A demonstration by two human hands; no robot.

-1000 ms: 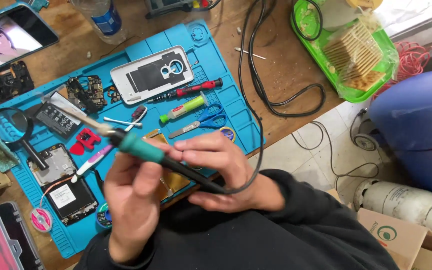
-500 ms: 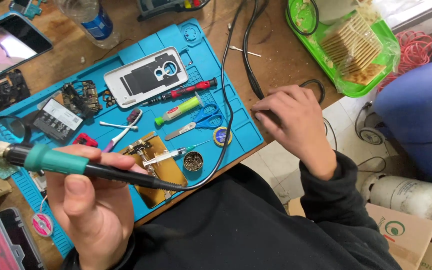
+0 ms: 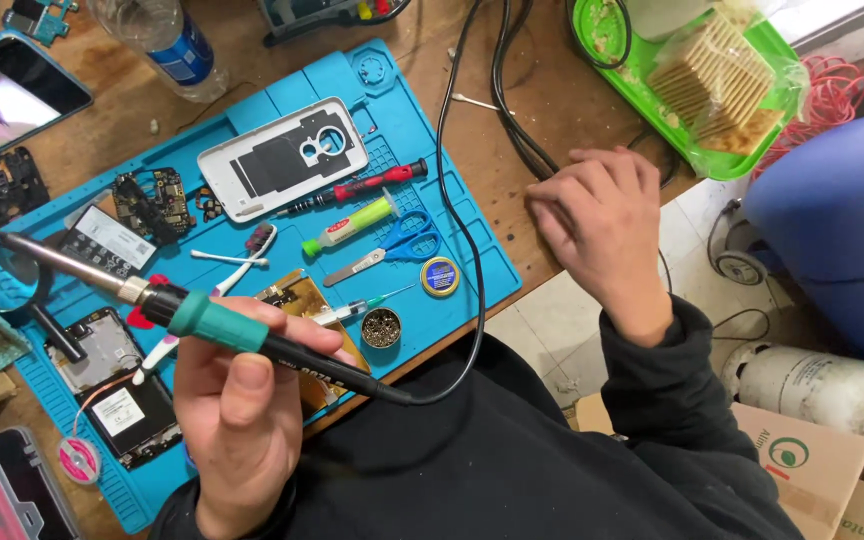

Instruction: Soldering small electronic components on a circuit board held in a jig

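Observation:
My left hand is raised over the blue work mat and grips a soldering iron by its teal and black handle. The metal tip points left, above a magnifying glass. The iron's black cable loops across the mat toward the table's far edge. My right hand rests on the wooden table edge to the right of the mat, fingers loosely curled and pointing left, holding nothing. An opened phone and circuit boards lie on the mat under the iron.
On the mat lie a white phone back cover, a red screwdriver, a green tube, blue scissors, a syringe and a small tin. A green tray, plastic bottle and lit phone stand around it.
My right hand let go of the soldering iron and moved right to the table edge. My left hand kept the iron and lifted it slightly.

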